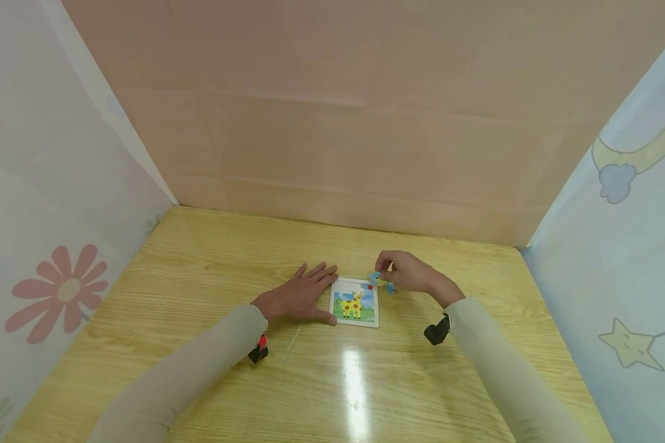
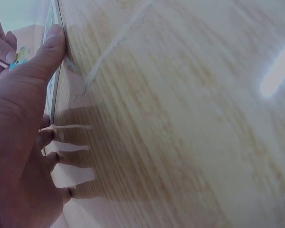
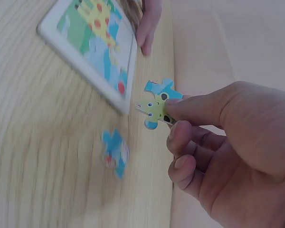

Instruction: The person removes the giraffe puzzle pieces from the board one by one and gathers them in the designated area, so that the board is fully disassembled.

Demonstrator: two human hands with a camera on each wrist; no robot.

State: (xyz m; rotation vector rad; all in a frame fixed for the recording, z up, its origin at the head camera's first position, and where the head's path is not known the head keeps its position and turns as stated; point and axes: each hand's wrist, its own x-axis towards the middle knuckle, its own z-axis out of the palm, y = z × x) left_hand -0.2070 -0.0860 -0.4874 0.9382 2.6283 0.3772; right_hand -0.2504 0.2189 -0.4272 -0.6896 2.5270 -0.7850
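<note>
A white-framed jigsaw puzzle (image 1: pixel 354 303) with a yellow, red-spotted giraffe on green and blue lies on the table, part of its top area bare. My left hand (image 1: pixel 302 296) lies flat with spread fingers, its thumb and fingertips along the puzzle's left edge. Beyond the puzzle's upper right corner, my right hand (image 1: pixel 409 272) pinches a puzzle piece (image 3: pixel 156 105) between thumb and fingers; it is blue with a yellow giraffe face and hangs above the table. Below that hand, a second blue puzzle piece (image 3: pixel 115 153) rests on the wood, blurred in the right wrist view.
The wooden table (image 1: pixel 227 246) meets a brown back panel (image 1: pixel 321 123). Pale side panels stand left (image 1: pixel 61 184) and right (image 1: pixel 626 258), printed with a flower and a star. Each wrist wears a dark camera. Light glares off the table in front of the puzzle.
</note>
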